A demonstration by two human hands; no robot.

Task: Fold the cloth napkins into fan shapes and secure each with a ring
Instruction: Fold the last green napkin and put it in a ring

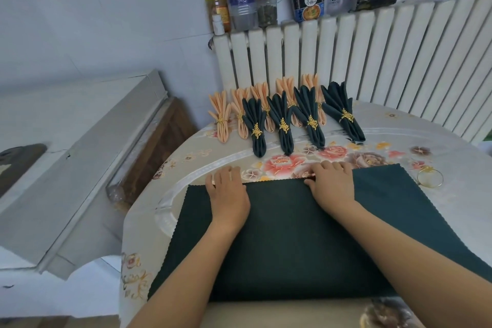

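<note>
Dark green napkin (292, 234) flat under both forearms; left hand (229, 189) and right hand (332, 184) curl over its far edge, seemingly pinching it. Right of the right hand, loose gold ring (430, 177); beyond both hands, finished napkin fans (282, 114) in rows

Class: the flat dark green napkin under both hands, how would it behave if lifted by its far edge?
The napkin lies flat like thin cloth, so it would probably droop. The finished fans hold pleats, suggesting it creases well. It likely slides easily on the glossy tablecloth.
</note>
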